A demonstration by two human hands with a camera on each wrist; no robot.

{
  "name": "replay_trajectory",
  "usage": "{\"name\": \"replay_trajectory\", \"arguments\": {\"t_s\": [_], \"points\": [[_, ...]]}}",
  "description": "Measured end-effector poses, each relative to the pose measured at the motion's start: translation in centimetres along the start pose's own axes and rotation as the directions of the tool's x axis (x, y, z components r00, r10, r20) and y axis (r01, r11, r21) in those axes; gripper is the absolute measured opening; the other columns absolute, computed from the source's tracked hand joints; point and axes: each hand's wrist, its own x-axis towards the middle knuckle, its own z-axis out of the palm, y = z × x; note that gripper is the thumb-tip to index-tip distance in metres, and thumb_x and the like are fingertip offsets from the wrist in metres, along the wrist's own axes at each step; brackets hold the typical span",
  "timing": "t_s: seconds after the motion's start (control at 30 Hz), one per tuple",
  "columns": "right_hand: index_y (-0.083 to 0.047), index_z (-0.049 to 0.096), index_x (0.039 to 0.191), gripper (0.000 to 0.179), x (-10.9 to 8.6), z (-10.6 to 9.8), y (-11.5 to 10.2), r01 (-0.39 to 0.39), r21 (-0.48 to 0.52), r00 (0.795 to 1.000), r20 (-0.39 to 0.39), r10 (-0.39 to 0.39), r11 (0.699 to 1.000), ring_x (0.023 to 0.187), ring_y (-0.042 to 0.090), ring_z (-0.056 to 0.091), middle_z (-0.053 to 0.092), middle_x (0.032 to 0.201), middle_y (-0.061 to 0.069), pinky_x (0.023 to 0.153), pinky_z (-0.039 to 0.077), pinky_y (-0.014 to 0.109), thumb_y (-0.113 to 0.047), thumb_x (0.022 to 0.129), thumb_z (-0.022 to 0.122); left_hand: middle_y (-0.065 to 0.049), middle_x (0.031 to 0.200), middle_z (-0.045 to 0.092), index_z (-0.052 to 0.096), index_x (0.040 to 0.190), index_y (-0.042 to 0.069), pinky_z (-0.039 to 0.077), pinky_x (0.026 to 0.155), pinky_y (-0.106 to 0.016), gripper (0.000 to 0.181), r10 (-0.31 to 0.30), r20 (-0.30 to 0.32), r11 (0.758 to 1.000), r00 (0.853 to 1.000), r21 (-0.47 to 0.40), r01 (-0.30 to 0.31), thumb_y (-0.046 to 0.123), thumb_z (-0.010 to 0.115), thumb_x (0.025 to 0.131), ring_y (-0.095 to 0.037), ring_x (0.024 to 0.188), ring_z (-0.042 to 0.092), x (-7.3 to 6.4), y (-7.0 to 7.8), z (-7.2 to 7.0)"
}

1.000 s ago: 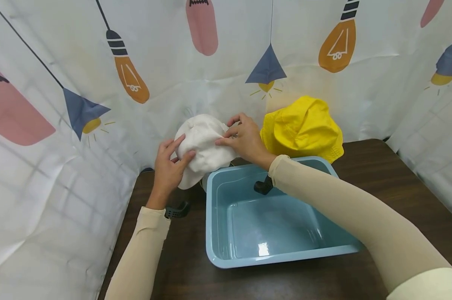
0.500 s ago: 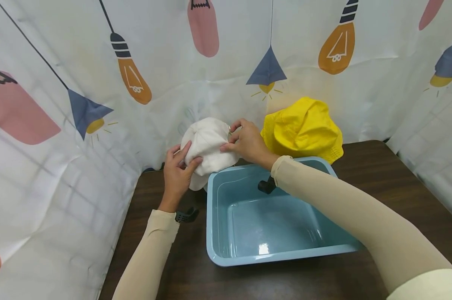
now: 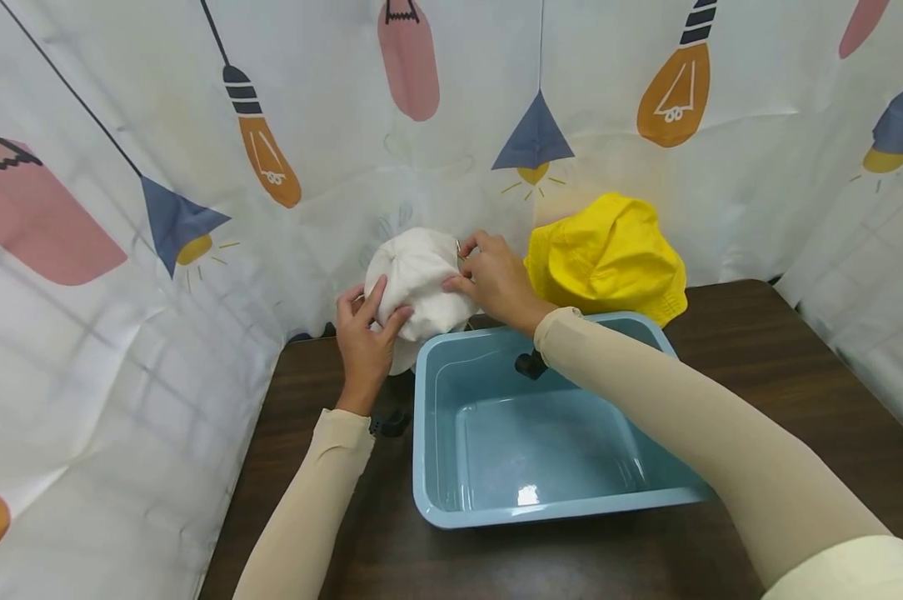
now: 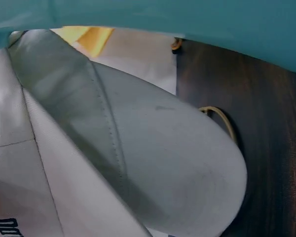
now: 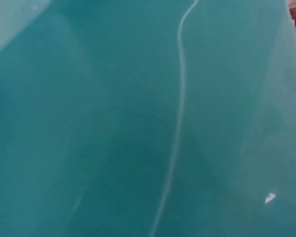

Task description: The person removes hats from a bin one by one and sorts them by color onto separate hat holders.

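Note:
A white cap (image 3: 416, 275) is behind the basin's back left corner, between my two hands. My left hand (image 3: 366, 346) grips its left side, thumb and fingers spread over the fabric. At the cap's right edge, my right hand (image 3: 500, 283) pinches the cloth with thumb and fingertips, beside a small metal-looking bit. In the left wrist view the cap's brim (image 4: 172, 148) and stitched panels show close up, with dark lettering at the lower left. The right wrist view is mostly filled by the blue basin (image 5: 113, 123).
The blue basin (image 3: 421, 433) stands on the dark wooden table (image 3: 376, 533), right under my right forearm. A crumpled yellow hat (image 3: 609, 258) sits behind it. A thin tan loop (image 4: 222, 118) lies near the brim. A printed curtain (image 3: 451, 142) hangs close behind everything.
My left hand has shifted right, toward the basin, and the white cap's left side and brim have moved right with it. My right hand stays at the cap's right edge.

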Motion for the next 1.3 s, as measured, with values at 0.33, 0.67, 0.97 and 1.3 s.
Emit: {"name": "replay_trajectory", "arguments": {"t_s": [0.33,0.67,0.97,1.3], "points": [[-0.012,0.082,0.080,0.037,0.3,0.2,0.4,0.003,0.056,0.999,0.045,-0.006,0.998,0.104,0.027,0.055,0.061,0.115,0.004,0.090,0.049,0.037,-0.048,0.086,0.079,-0.023,0.137,0.048,0.058,0.145,0.018,0.055,0.098,-0.046,0.066,0.002,0.031,1.000,1.000,0.018,-0.003,0.022,0.084,0.084,-0.030,0.121,0.058,-0.6,-0.2,-0.2],[-0.012,0.073,0.078,0.037,0.4,0.6,0.6,-0.046,0.051,0.994,0.103,0.041,0.998,0.107,0.026,0.058,0.060,0.119,0.005,0.091,0.052,0.036,-0.048,0.088,0.077,-0.024,0.137,0.046,0.053,0.150,0.019,0.056,0.098,-0.049,0.077,0.033,0.061,0.997,0.998,0.071,-0.037,0.023,0.087,0.081,-0.035,0.123,0.058,-0.9,-1.0,0.3],[-0.012,0.070,0.079,0.033,0.2,0.0,0.5,-0.126,0.177,0.982,0.158,0.098,0.976,0.114,0.027,0.054,0.057,0.122,0.009,0.099,0.049,0.038,-0.042,0.087,0.081,-0.024,0.139,0.046,0.051,0.151,0.021,0.056,0.096,-0.050,0.082,0.039,0.076,0.997,0.996,0.057,-0.043,0.023,0.089,0.078,-0.035,0.123,0.058,-1.0,-0.7,0.1],[-0.012,0.077,0.107,0.039,-0.8,-3.8,0.1,-0.205,0.254,0.957,0.253,0.139,0.945,0.117,0.028,0.053,0.051,0.133,0.011,0.098,0.051,0.040,-0.048,0.091,0.075,-0.021,0.148,0.043,0.054,0.149,0.023,0.055,0.098,-0.054,0.077,0.009,0.139,0.999,0.990,0.045,-0.015,0.025,0.088,0.080,-0.034,0.130,0.058,-0.8,0.5,-2.2]]}}
